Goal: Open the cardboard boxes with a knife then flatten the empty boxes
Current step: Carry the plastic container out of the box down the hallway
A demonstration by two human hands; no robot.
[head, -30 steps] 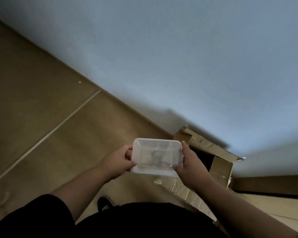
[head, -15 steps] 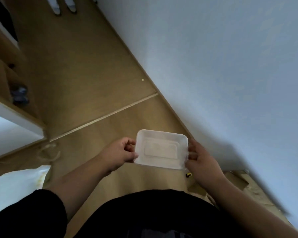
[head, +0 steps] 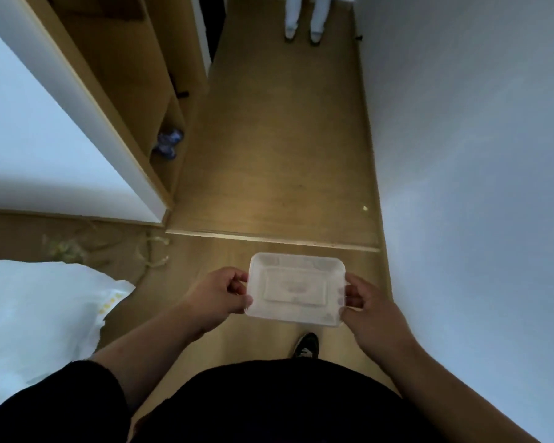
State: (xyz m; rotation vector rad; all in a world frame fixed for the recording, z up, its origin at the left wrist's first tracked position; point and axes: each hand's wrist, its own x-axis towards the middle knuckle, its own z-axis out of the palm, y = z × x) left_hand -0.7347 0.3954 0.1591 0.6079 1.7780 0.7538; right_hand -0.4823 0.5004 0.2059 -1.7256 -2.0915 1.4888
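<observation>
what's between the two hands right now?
Head view: a clear plastic container. The left hand grips its left end and the right hand its right end, above the wood floor.

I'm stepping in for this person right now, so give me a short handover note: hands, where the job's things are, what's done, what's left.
Left hand: grips the left end of a clear plastic container.
Right hand: grips its right end; container held level in front of the body, over the wooden floor.
Job's things: no cardboard box and no knife in this view.
Done: cannot be judged from here.
Left: probably set the container down, find the boxes and knife, then cut open and flatten.
Note: another person's legs stand down the corridor.
</observation>
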